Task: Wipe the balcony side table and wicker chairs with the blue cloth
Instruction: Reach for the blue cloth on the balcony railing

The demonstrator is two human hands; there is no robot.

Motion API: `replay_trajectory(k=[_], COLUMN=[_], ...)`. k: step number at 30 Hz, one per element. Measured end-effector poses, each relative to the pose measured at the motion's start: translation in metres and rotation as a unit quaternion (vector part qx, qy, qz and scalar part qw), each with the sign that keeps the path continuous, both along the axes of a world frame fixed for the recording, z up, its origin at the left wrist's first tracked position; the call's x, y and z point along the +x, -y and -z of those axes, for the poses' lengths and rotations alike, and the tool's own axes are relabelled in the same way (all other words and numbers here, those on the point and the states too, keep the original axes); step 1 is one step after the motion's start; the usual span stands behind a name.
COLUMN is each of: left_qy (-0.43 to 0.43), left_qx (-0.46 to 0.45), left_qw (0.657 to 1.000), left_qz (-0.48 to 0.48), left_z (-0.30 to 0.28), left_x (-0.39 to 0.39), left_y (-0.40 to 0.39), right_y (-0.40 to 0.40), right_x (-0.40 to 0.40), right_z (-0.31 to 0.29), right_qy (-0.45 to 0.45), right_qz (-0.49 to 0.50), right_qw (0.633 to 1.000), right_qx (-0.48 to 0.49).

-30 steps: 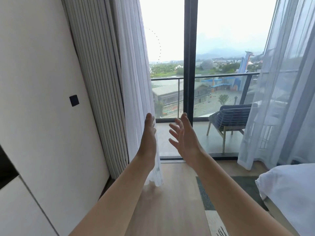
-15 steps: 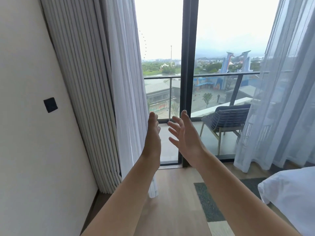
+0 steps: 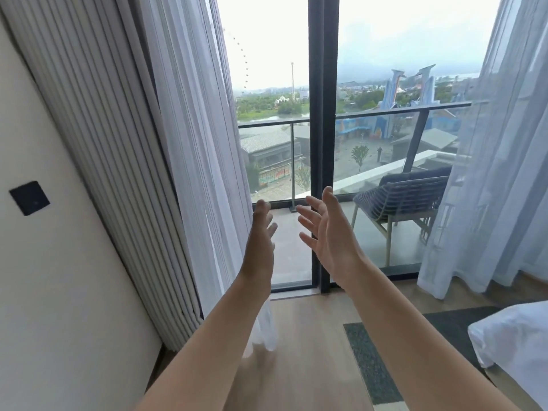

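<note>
Two hands up, left hand (image 3: 259, 238) and right hand (image 3: 329, 232), fingers spread, holding nothing. I see no blue cloth or side table. One wicker chair (image 3: 400, 200) at 2 o'clock behind the glass door (image 3: 323, 137); weave looks stiff, ridged, I'd wipe from its backrest rim.

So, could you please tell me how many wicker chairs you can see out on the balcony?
1: a grey wicker chair behind the glass, right of the dark door frame. The sheer white curtain may hide another.
</note>
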State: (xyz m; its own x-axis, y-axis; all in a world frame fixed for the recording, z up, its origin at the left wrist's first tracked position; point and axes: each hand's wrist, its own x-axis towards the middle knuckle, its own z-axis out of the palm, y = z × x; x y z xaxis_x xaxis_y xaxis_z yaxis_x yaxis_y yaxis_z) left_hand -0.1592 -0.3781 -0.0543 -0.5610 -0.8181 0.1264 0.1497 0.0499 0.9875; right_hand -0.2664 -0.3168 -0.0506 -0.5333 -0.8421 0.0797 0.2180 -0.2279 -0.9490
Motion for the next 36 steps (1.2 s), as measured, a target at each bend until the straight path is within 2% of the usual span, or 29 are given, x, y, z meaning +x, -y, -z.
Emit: replay_trajectory(k=[11,22,30,36], left_qy=[0.009,0.005,-0.019,-0.031], left_qx=[0.004,-0.063,-0.017,0.018], left_qw=[1.000,0.998,0.999,0.999], left_qz=[-0.012,0.007,0.035,0.022], left_z=[-0.010,-0.018,-0.028,-0.018], left_x=[-0.113,-0.212,-0.278,-0.329], left_y=[0.102,0.271,0.386,0.468], right_y=[0.112,0.270,0.372,0.438], right_x=[-0.115,-0.206,-0.265,-0.317], right_z=[-0.005,-0.010,-0.018,-0.008], right_qy=[0.024,0.015,-0.002,0.005], right_qz=[-0.025,0.004,0.040,0.049], right_qw=[0.999,1.000,0.999,0.999], right_qx=[-0.002,-0.008,0.005,0.019])
